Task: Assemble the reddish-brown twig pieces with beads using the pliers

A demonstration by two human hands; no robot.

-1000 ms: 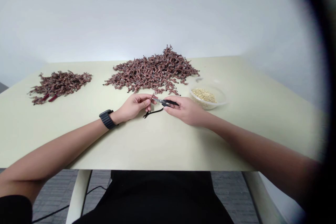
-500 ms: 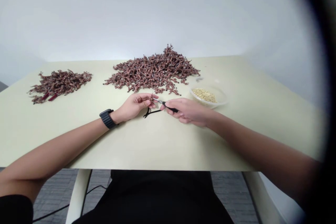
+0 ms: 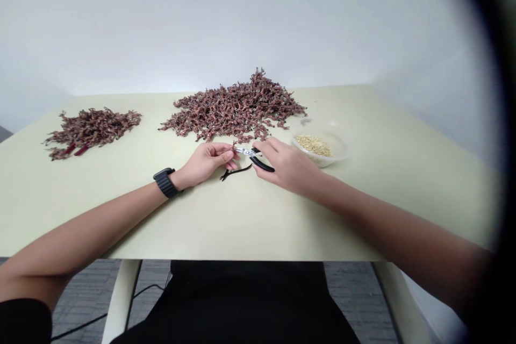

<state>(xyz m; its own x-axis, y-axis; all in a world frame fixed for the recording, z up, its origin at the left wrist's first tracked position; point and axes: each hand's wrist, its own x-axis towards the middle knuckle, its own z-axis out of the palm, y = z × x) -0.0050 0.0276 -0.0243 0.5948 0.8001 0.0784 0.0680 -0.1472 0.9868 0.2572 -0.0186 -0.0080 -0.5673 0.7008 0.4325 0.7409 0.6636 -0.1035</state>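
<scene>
Small silver-nosed pliers with two black handles sit mid-table, gripped by the curled right hand. At their 9 o'clock, the left hand pinches one tiny reddish-brown piece. There are two reddish-brown heaps, a large heap at 12 and a small heap at 10. One clear plastic bowl sits at 3.

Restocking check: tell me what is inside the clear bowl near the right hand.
The clear bowl holds a shallow heap of small golden pieces, too small to identify. The right hand hides its near-left edge; whatever lies beneath the heap is covered.

Right hand grips pliers; left hand pinches small piece.
</scene>
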